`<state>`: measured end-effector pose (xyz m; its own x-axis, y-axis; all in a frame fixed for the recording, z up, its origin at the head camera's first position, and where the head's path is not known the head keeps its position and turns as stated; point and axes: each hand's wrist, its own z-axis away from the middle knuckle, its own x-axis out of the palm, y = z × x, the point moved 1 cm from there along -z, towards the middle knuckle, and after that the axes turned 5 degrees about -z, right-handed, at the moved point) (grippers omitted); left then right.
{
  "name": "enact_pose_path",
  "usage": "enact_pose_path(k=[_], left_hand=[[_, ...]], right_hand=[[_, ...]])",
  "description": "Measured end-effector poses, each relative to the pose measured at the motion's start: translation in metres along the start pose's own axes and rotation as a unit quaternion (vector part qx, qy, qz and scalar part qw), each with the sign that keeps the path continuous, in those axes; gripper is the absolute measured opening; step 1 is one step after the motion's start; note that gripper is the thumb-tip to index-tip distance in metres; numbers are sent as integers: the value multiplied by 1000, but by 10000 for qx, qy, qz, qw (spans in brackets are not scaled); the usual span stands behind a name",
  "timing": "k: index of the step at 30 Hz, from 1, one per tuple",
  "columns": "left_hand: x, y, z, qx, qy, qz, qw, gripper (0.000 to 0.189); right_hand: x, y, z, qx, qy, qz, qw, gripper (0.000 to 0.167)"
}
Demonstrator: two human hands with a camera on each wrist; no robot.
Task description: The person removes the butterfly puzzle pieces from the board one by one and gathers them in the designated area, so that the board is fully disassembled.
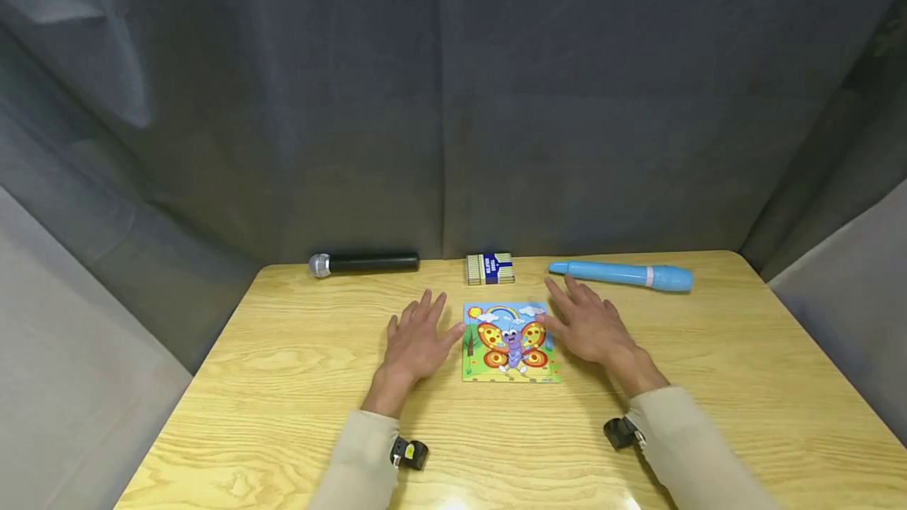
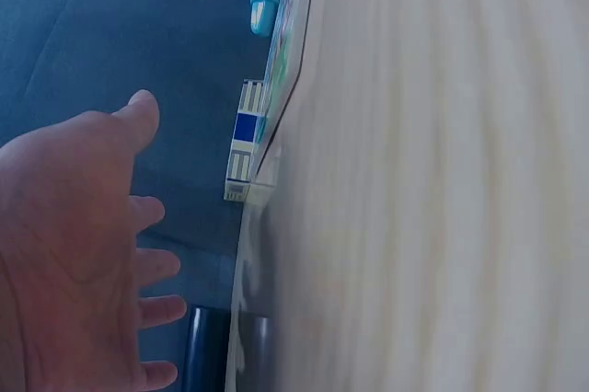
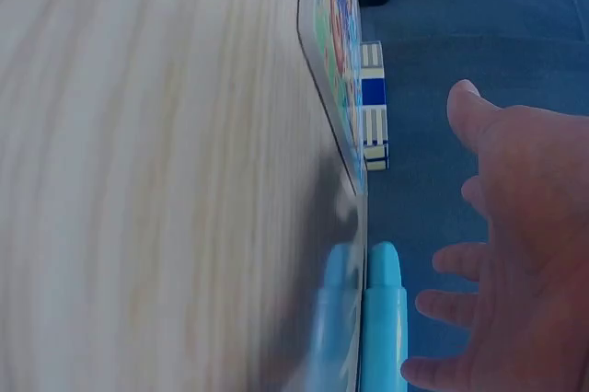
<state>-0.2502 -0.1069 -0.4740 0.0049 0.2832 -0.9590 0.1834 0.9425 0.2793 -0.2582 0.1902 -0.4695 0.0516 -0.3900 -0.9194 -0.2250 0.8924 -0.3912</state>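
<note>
A square picture board (image 1: 512, 345) with a cartoon butterfly lies flat in the middle of the wooden table. To its left, my left hand (image 1: 416, 343) is held with fingers spread, its thumb near the board's left edge. My right hand (image 1: 590, 323) is at the other side, fingers extended, with the thumb over the board's right edge in the head view. Both wrist views show the left palm (image 2: 69, 245) and right palm (image 3: 534, 245) raised above the tabletop, holding nothing. Behind the board sits a small striped box (image 1: 490, 268) with a blue band.
At the back left lies a black microphone (image 1: 368, 262) with a silver head. A light blue, pen-shaped object (image 1: 623, 275) lies at the back right, just beyond the right fingertips. Dark grey cloth (image 1: 354, 101) hangs behind the wooden table (image 1: 283, 415).
</note>
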Motion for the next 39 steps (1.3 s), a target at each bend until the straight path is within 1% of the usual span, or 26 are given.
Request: enact_pose_path(k=[8,13,18,21,26,31,33,39], left_hand=[[3,12,5,114,-230,-39,9997,75],[3,16,7,126,-331,-70,9993,74],[6,18,9,210,-608,158,9978,73],[6,19,11,289,-726,186,9968,73],[7,22,14,376,-812,148,9959,71],[7,25,17,439,-908,127,9948,67],[7,26,18,469,-945,76,9944,67],[8,28,20,519,-1015,-105,9934,73]], right_hand=[[6,-13,-6,-193,-88,-100,9997,71],[10,-21,-9,-316,-96,-228,9992,70],[13,-29,-10,-437,-77,-363,9984,69],[17,-33,-12,-474,-90,-320,9983,67],[23,-39,-15,-505,-174,-253,9983,63],[26,-47,-17,-639,-121,-261,9975,59],[27,-49,-17,-631,-123,-250,9976,58],[30,-53,-21,-601,-297,-240,9975,53]])
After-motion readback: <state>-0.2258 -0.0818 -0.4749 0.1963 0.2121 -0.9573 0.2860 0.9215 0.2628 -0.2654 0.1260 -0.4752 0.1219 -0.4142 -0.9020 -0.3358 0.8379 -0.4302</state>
